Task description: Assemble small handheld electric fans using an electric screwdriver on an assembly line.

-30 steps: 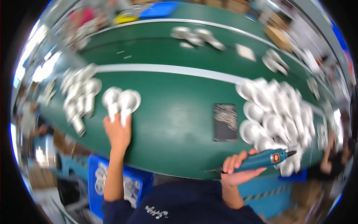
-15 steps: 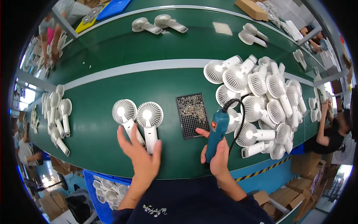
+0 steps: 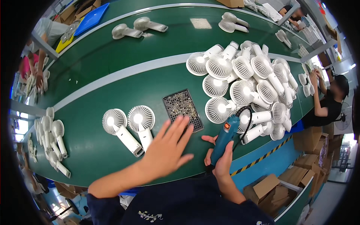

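Observation:
My left hand (image 3: 168,148) is stretched out with fingers apart, its fingertips over the near part of a black gridded tray (image 3: 168,112) of small metal screws (image 3: 182,105). Whether they touch the screws I cannot tell. My right hand (image 3: 222,159) is wrapped round a teal electric screwdriver (image 3: 225,137) with an orange switch and a black cord. Two white handheld fans lie left of the tray: one fan (image 3: 120,129) shows whole, while the handle of the other fan (image 3: 141,118) is partly behind my left hand.
A large pile of white fans (image 3: 243,92) fills the right of the green table (image 3: 86,150). A smaller group of fans (image 3: 50,138) lies at the far left. Beyond a grey rail (image 3: 123,73) are more fans (image 3: 146,25). Co-workers sit at both sides; cardboard boxes (image 3: 268,187) stand below right.
My left hand has moved right, from the two fans to the screw tray. My right hand still grips the screwdriver. The whole view has shifted and turned somewhat.

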### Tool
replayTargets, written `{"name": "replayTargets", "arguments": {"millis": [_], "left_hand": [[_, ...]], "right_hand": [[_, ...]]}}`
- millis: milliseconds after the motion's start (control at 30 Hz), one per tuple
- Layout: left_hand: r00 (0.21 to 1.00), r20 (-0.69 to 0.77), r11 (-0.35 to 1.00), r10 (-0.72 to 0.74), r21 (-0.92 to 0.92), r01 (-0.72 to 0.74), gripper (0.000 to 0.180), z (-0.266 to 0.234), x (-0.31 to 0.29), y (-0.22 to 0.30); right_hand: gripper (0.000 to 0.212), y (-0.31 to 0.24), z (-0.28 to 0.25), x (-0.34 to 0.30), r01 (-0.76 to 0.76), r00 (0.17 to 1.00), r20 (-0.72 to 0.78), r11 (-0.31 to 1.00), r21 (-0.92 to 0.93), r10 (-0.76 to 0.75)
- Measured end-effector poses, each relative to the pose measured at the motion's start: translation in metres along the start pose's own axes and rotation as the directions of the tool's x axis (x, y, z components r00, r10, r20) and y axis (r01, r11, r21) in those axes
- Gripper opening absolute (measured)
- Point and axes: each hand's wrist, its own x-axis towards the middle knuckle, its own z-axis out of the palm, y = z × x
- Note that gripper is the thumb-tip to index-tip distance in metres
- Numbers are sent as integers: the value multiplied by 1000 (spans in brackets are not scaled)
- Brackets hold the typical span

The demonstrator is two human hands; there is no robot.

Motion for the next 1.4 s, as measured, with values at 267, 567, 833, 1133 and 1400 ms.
{"name": "replayTargets", "arguments": {"millis": [267, 567, 833, 1133, 1400], "left_hand": [[988, 143, 997, 62, -50, -55, 73, -3, -12, -6], [981, 185, 998, 54, -38, -48, 73, -7, -30, -13], [964, 258, 994, 66, 69, -87, 76, -38, -61, -94], [953, 80, 943, -292, 187, 274, 85, 6, -69, -40], [977, 209, 992, 41, 112, -66, 86, -7, -58, -63]], "right_hand": [[58, -5, 8, 9, 19, 1000, 14, 996, -82, -18], [59, -7, 1, 4, -51, 998, -24, 998, -20, 51], [71, -38, 28, 35, 631, 723, 89, 707, 320, -686], [91, -20, 90, 77, 521, 694, 266, 722, 454, -668], [73, -36, 85, 70, 426, 771, 401, 869, 253, -495]]}}
